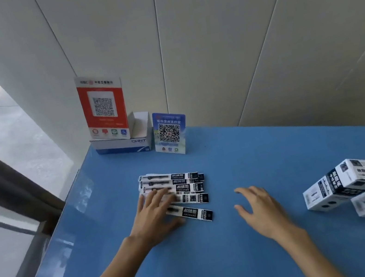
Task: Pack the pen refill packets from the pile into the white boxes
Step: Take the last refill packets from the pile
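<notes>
Several pen refill packets (176, 192) lie fanned out flat on the blue table (247, 261), left of its middle, in front of a red QR sign (103, 108) standing in an open box (126, 143) and a blue QR sign (170, 133) by the wall. The left hand (155, 214) rests on the left end of that pile with fingers spread nearly straight, gripping nothing; just right of the pile the right hand (260, 210) hovers over bare table, fingers loosely open and empty. Stacked white boxes (361, 187) sit well apart at the right edge.
</notes>
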Demonstrator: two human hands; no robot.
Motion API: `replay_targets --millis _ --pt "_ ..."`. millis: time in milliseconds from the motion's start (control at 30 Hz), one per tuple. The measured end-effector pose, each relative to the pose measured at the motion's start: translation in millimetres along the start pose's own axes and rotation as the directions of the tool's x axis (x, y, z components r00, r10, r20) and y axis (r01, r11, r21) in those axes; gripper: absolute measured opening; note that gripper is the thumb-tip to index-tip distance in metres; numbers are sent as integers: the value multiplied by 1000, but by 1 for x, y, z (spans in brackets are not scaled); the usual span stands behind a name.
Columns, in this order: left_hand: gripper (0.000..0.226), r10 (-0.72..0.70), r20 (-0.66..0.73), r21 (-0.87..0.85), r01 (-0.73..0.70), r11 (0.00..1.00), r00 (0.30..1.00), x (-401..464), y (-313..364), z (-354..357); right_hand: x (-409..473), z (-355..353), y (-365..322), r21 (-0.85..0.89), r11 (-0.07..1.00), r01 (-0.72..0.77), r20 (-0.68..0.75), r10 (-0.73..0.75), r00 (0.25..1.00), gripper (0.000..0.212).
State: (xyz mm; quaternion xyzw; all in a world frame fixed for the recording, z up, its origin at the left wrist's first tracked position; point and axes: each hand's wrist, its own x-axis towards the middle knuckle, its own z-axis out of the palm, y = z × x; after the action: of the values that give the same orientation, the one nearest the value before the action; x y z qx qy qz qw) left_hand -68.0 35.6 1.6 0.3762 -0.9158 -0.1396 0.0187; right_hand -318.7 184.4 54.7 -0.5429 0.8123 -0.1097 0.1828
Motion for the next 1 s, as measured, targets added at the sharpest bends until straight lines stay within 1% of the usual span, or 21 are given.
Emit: replay_targets --millis 33,67,167,233,333,433,567,633,733,800,900,933,1000 --pt "68 32 -45 3 -32 999 998 -3 -6 4 0 2 -2 3 1000 -15 -1 15 1000 44" --pt "64 55 -81 12 -54 998 995 -5 -10 7 2 4 -5 3 1000 -28 -1 28 1000 43" --pt "66 105 -119 52 -100 994 987 -8 -24 6 11 9 -23 -3 999 -44 -5 44 999 43" --pt "63 135 -148 96 -122 988 980 -9 -35 4 19 12 -38 -4 999 -39 0 39 999 43" --pt "57 157 -160 98 -142 985 975 -11 -49 -2 33 20 -61 -3 1000 -29 -4 29 1000 42" --pt "50 188 -122 108 -175 979 975 -9 -57 -4 47 27 -81 8 999 -40 -25 40 999 40" --pt "40 268 -38 99 -263 960 963 4 -66 -11 57 31 -97 25 996 -86 -72 87 994 37" --pt "36 327 -34 125 -321 939 944 14 -69 -11 55 35 -99 18 994 -109 -65 110 992 37" --pt "36 366 -28 97 -362 927 930 25 -75 -2 52 40 -99 17 991 -136 -70 137 988 36" --pt "37 416 -72 63 -412 909 907 28 -78 1 52 41 -96 32 987 -156 -93 159 983 35" --pt "31 497 -254 -6 -515 857 830 24 -77 3 53 39 -91 45 980 -191 -141 196 970 32" --pt "29 499 -287 -16 -524 851 818 22 -76 5 53 38 -90 46 978 -202 -153 207 966 32" --pt "33 484 -292 -36 -515 857 825 18 -76 8 54 37 -89 48 975 -219 -168 224 960 32"
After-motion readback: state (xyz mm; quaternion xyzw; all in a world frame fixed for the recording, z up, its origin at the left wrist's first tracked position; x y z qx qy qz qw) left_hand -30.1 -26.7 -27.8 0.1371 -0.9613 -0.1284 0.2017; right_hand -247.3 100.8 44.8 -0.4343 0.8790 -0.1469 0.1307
